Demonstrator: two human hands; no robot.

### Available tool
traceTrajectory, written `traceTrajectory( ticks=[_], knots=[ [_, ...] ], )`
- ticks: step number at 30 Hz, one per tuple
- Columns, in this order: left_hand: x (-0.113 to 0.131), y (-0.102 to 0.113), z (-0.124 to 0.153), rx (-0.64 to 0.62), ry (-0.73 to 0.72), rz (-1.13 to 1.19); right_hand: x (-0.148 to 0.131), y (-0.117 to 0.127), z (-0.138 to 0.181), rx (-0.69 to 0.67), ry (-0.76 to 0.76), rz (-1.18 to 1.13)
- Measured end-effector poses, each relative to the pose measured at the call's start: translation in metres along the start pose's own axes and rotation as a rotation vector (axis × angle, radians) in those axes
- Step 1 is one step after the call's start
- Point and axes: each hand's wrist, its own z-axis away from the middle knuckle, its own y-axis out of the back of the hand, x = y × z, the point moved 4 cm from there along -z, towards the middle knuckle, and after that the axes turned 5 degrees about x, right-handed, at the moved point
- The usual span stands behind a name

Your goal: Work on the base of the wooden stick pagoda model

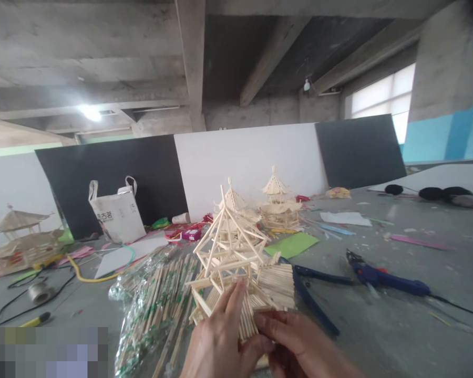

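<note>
chopstick bundle (153, 310) left of stick model (236, 262)

On the surface (398, 325) to your right you have a blue glue gun (382, 277) and dark pliers (315, 294). A green card (291, 244) lies farther back, a white tote bag (116, 212) leans left, with a tape roll (39, 292) nearer you.

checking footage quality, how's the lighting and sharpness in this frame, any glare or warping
Head view: ceiling lamp and window blow out to white; wide-lens warping bends the edges; left hand, right hand and stick model are slightly soft; a pixelated block covers the lower-left corner.
</note>
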Motion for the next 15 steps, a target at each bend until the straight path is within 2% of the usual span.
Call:
traceTrajectory(
  ticks=[5, 10, 12, 15],
  knots=[
    [-0.001, -0.003, 0.001, 0.012, -0.01, 0.011, -0.003, -0.002, 0.001, 0.001, 0.062, -0.032],
    [0.0, 0.001, 0.003, 0.105, -0.102, -0.011, -0.014, -0.006, 0.009, -0.052, 0.029, 0.035],
    [0.001, 0.004, 0.005, 0.111, -0.152, -0.023, -0.02, -0.005, 0.015, -0.038, 0.011, 0.066],
    [0.003, 0.008, 0.006, 0.09, -0.211, -0.052, -0.026, -0.003, 0.024, 0.023, 0.063, 0.11]
  ],
)
